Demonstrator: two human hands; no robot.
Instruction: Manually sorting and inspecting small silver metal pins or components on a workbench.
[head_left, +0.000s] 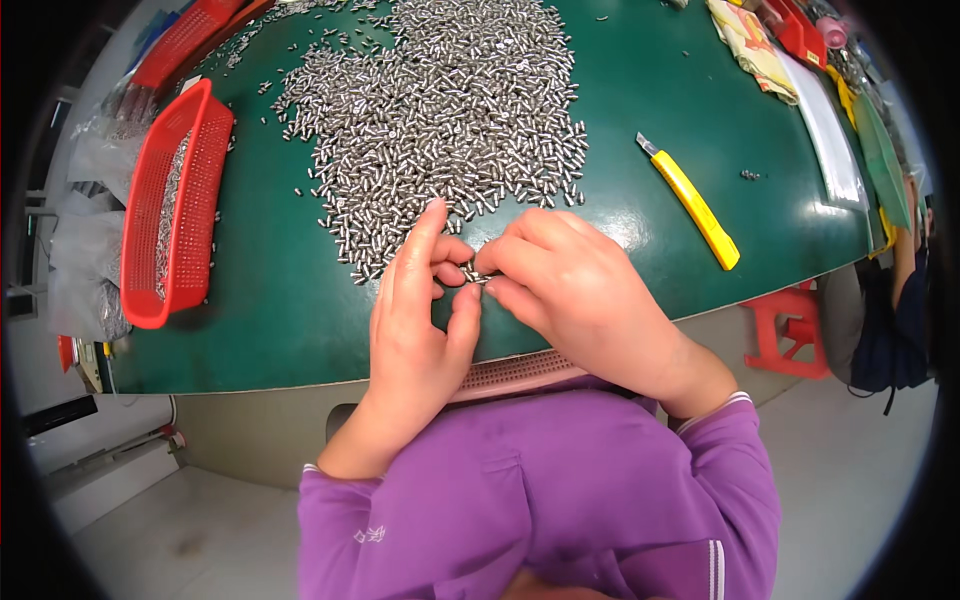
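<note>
Two bare hands meet at the near edge of a green table (620,120), fingertips pinched together over a few small metal pins (472,273). The left hand (415,320) stands with its index finger raised toward the pile and its thumb curled in from below; the right hand (570,290) comes in from the other side, fingers bent and closed down on the same spot. The held pins sit between the two sets of fingertips, and both hands are closed on them; how many pins are held, and which way their long axes run, is too small to tell.

Just beyond the fingertips, farther up the table, lies the heap (450,110) of like pins, its near fringe almost touching the left index finger. The left hand is slightly nearer to it.

A red basket (170,210) with more pins stands well to the left. A yellow knife (692,203) lies to the right, apart from the hands. Purple sleeves (540,500) fill the lower frame. Another person's arm (905,260) shows at the right rim.
</note>
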